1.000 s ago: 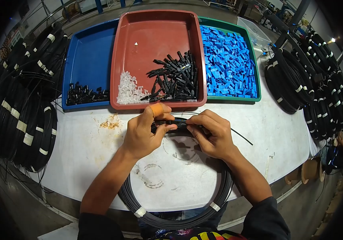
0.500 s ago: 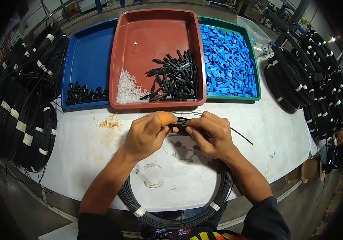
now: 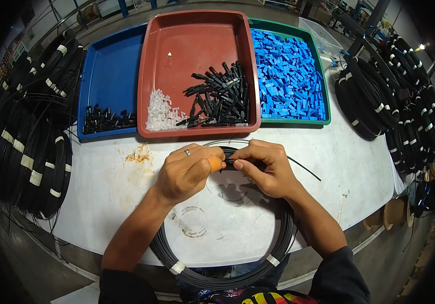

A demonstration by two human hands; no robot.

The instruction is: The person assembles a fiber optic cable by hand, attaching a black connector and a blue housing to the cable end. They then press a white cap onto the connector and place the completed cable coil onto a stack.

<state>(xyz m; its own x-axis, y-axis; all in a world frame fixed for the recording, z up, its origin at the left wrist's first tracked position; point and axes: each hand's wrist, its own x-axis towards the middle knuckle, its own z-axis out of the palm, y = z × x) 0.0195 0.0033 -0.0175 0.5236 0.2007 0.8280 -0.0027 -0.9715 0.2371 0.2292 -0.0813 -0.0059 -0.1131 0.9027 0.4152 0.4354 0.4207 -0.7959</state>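
Observation:
A coil of black cable (image 3: 273, 248), bound with white tape, hangs partly over the table's near edge; its far side lies under my hands. My left hand (image 3: 184, 175), with an orange wrap on one digit and a ring, is closed on the cable at the coil's far side. Opposite it, my right hand (image 3: 268, 169) pinches the cable between thumb and forefinger. The fingertips of both hands nearly meet, and what lies between them is mostly hidden. A loose black cable end (image 3: 306, 169) sticks out to the right.
Behind my hands stand a blue tray (image 3: 108, 76) with small black parts, a red tray (image 3: 192, 40) with clear pieces and black connectors, and a green tray (image 3: 327, 109) full of blue clips. Stacked cable coils flank the white table (image 3: 344, 177) at left (image 3: 22, 162) and right (image 3: 367, 101).
My left hand has rolled, bringing the orange-wrapped digit lower and the ring into sight. A small black piece by its fingertips is now mostly covered. My right hand has barely shifted.

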